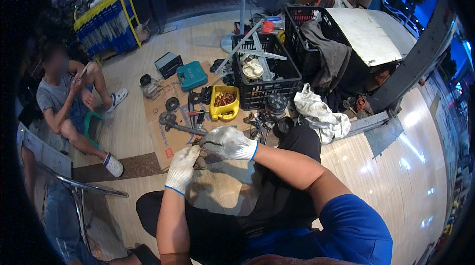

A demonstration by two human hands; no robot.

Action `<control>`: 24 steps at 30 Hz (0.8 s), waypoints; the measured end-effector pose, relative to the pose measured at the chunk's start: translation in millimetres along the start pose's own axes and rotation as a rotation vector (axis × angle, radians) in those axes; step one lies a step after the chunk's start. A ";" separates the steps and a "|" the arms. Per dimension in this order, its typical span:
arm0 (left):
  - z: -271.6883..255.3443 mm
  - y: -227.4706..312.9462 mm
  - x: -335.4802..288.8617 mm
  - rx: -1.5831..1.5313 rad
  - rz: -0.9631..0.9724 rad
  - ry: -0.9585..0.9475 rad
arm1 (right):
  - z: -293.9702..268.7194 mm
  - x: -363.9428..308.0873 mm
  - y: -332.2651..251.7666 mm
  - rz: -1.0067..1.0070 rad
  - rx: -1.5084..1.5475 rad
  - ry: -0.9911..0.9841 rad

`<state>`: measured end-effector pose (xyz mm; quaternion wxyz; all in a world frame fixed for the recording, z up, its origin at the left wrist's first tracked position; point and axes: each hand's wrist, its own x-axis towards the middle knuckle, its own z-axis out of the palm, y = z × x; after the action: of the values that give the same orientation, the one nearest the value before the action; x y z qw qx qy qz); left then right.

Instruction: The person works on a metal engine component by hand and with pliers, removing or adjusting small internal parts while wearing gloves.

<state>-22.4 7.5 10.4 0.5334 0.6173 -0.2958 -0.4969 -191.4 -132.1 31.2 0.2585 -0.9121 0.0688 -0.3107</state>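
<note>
Both hands wear white knitted work gloves with blue cuff edges, and they meet above the front of a cardboard sheet (157, 139). My left hand (181, 167) is closed, its fingertips pinched at a small dark piece. From the right, my right hand (228, 143) comes to the same spot with its fingers curled; its palm side is smudged grey. What the fingers grip is mostly hidden and too small to name. Just beyond them lies a metal rod with a thick round head (168, 119). A yellow cut-open jug (225, 111) holding copper-coloured bits stands farther away.
Black crates (264, 97) with metal parts stand ahead right, beside a white rag (321, 116). A teal case (192, 75) and black rings lie on the cardboard. A fan (242, 13) stands behind. At left, a seated person (62, 92) holds a phone; a metal-framed chair (81, 186) is nearer.
</note>
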 end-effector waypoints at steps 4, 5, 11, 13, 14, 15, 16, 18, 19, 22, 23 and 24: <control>5.1 6.3 -1.7 0.233 0.074 0.050 | 0.3 3.9 -2.5 0.048 0.034 0.030; 9.4 14.6 -7.1 0.330 0.091 0.062 | -0.1 3.1 -1.6 0.051 0.027 0.035; 21.8 22.8 -21.4 0.861 0.447 0.344 | 12.0 0.4 -5.7 0.164 -0.077 0.012; 17.8 20.6 -17.8 1.116 0.622 0.316 | 16.5 2.5 -9.1 0.342 -0.024 -0.029; 15.6 20.5 -16.5 1.245 0.706 0.301 | 14.1 2.2 -7.8 0.344 0.032 -0.035; 16.3 19.3 -16.2 1.355 0.695 0.297 | 12.6 2.0 -7.0 0.382 0.048 -0.057; 16.4 18.1 -16.2 1.355 0.778 0.327 | 11.0 1.9 -6.2 0.421 0.065 -0.076; 16.3 14.0 -15.4 1.352 0.944 0.384 | 13.2 0.3 3.0 0.311 0.006 -0.039; 15.5 14.1 -16.1 1.362 0.885 0.355 | 13.2 2.3 3.4 0.232 -0.026 -0.007; 25.3 9.2 -13.6 0.815 0.610 0.355 | 10.9 -0.8 0.9 0.102 -0.179 0.077; 19.0 9.0 -12.9 0.813 0.421 0.314 | 8.5 0.1 2.6 0.052 -0.236 0.065; 13.3 6.4 -10.3 0.624 0.306 0.218 | 7.5 -0.3 2.2 0.002 -0.293 0.053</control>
<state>-37.1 10.2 20.5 0.4160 0.7484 -0.4634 -0.2284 -187.0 -130.7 24.8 0.1209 -0.9314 0.1213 -0.3212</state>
